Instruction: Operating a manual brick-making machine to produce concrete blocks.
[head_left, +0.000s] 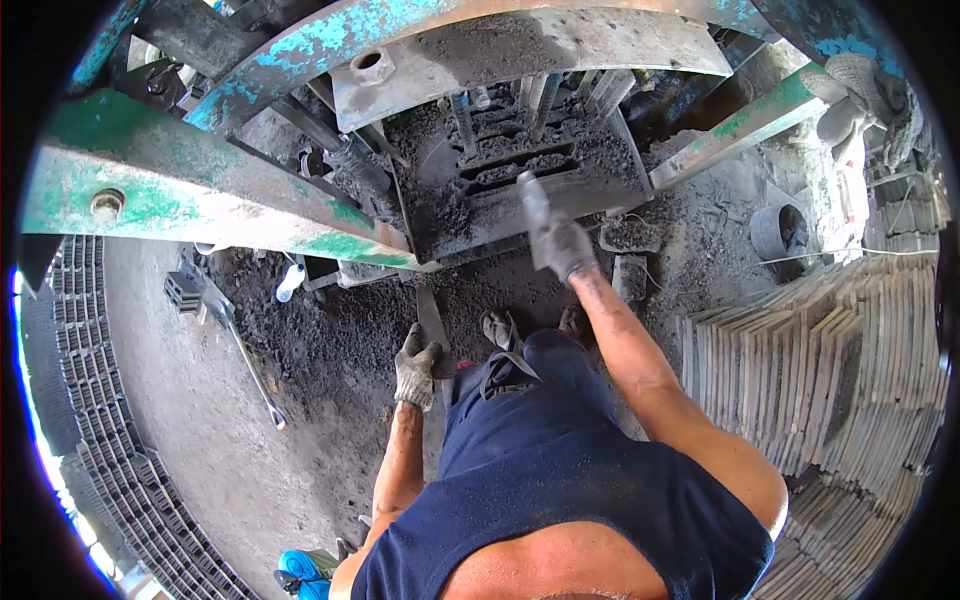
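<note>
My left hand (416, 367), in a dirty knitted glove, grips a narrow grey-brown board (432, 318) that stands near my left leg, below the machine's edge. My right hand (566, 247), in a grey glove, reaches forward over the front of the machine's metal table (505, 220). A pale, blurred shape sticks out ahead of that hand; whether it is fingers or something held, I cannot tell. Beyond it lies a slotted mould (520, 172) strewn with dark, crumbly mix. Upright rods hang above the slots under a grey plate (530, 50).
Green beams (220, 200) flank the machine. Tall stacks of thin boards (790, 360) stand at right, near a bucket (778, 232). A shovel (245, 350) lies on the left floor, with rows of grey blocks (95, 340) beyond. Gloves (860, 95) hang at upper right. Loose mix covers the floor ahead.
</note>
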